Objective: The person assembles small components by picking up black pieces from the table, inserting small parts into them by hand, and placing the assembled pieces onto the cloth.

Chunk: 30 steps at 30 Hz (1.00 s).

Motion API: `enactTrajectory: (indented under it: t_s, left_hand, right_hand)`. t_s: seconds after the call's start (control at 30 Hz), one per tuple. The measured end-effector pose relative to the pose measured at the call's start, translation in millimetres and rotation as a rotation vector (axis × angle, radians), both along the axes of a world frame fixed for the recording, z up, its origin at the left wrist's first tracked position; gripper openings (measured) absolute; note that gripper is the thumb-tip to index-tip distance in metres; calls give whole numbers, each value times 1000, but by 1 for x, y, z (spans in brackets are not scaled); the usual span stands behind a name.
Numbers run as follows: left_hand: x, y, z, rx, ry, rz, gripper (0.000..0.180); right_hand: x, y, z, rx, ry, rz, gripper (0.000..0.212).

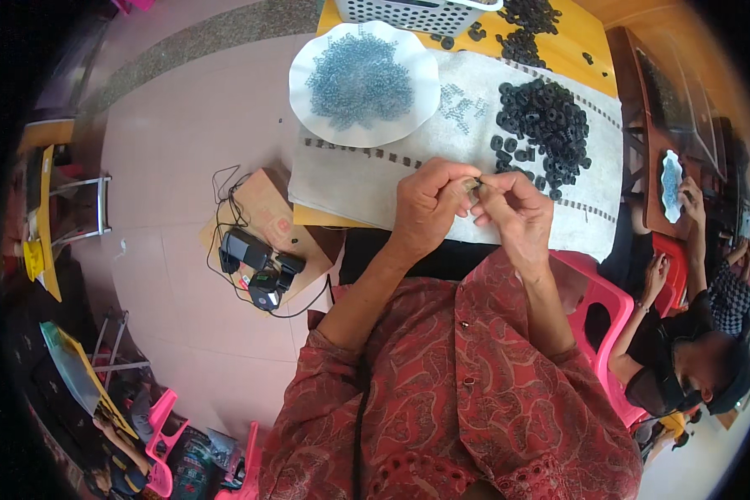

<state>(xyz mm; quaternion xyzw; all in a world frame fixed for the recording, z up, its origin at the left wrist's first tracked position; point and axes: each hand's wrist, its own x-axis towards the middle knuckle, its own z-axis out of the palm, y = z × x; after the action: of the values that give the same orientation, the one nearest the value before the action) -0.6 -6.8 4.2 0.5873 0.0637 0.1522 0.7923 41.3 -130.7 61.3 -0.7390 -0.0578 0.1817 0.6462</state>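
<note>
My left hand (426,208) and my right hand (521,218) meet over the near edge of a pale cloth (342,179). Fingertips of both are pinched together around a small dark piece (478,181), mostly hidden by the fingers. Just beyond my right hand lies a heap of small black ring-like parts (550,125), with several loose ones at its near left side. A white plate with a wavy rim (304,104) stands beyond my left hand, holding many small blue-grey coil springs (362,79). Some loose springs (460,107) are scattered between plate and heap.
A white perforated basket (417,15) and more black parts (525,33) sit on the yellow table (587,50). Left, on the floor, a cardboard box (267,200) carries black devices and cables. A pink chair (604,304) and a seated co-worker (683,358) are at right.
</note>
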Motion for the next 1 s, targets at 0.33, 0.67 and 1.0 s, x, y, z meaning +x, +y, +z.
enactTrajectory:
  t_s: [0.33, 0.67, 1.0]
  left_hand:
    - [-2, 7, 2, -187, 137, -163, 14]
    - [-2, 5, 1, -260, 110, -186, 14]
    - [-4, -2, 1, -230, 105, -101, 14]
  right_hand:
    - [35, -31, -6, 140, 305, 261, 11]
    - [37, -32, -23, 319, 340, 259, 10]
    - [34, -25, -19, 213, 335, 225, 8]
